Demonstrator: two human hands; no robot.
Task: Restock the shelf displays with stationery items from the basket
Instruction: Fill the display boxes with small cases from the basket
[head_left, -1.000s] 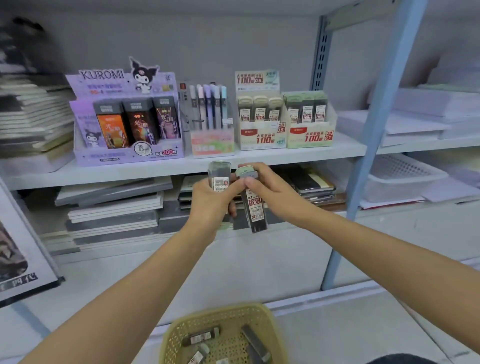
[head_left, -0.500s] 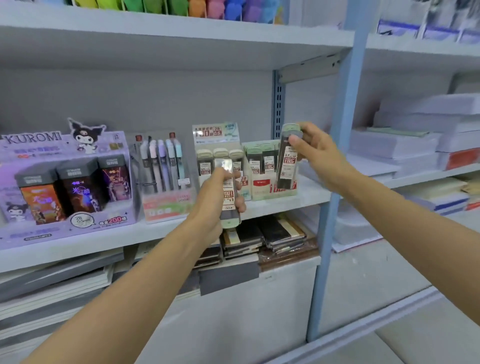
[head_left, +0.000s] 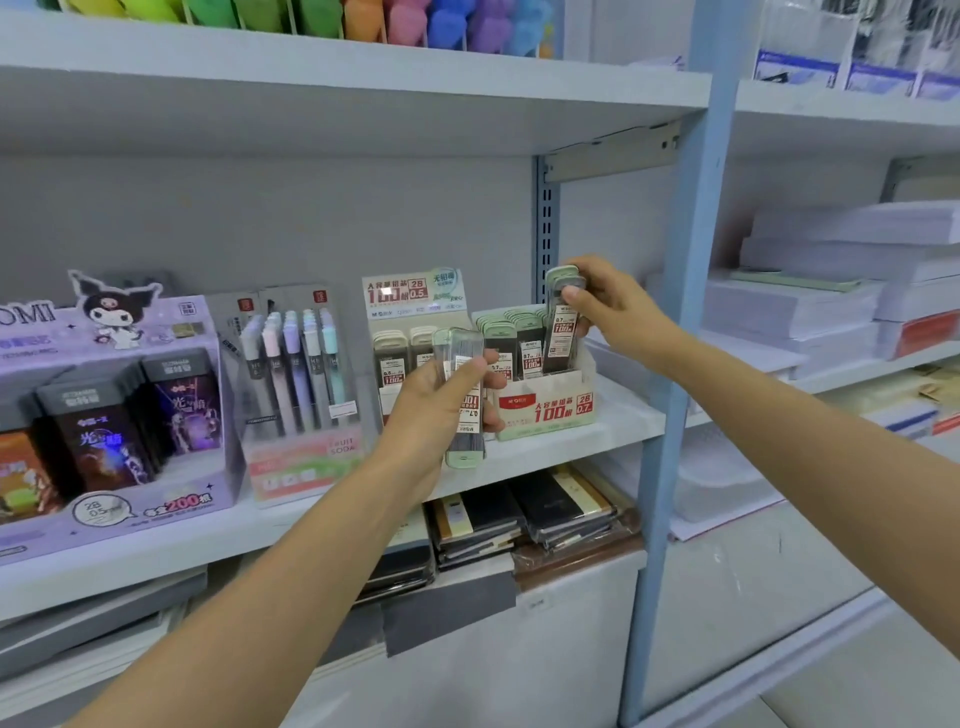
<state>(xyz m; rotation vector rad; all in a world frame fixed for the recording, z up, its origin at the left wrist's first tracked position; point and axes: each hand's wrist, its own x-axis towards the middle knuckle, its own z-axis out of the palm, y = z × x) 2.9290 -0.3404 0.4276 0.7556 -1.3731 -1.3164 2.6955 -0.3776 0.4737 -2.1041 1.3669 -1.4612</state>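
Lead case (head_left: 561, 327) in right grip (head_left: 613, 306) above crowded 0.7 box (head_left: 545, 408).

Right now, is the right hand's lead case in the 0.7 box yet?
Partly in: lead case upright, lower end inside 0.7 box, right hand gripping its top.

Two bare forearms, each entering from the lower edge of the view and ending in an uncovered hand: left hand (head_left: 436, 400), right hand (head_left: 613, 306). No sleeve, cuff, glove, watch, bracelet or ring shows on either limb; both arms are unclothed along the whole of their visible length, from where the frame cuts them off to the fingertips. Fingernails are short and unpainted where they can be made out, as on the left thumb (head_left: 475, 364) and on the right fingertips (head_left: 571, 293); finer detail is too blurred to tell.
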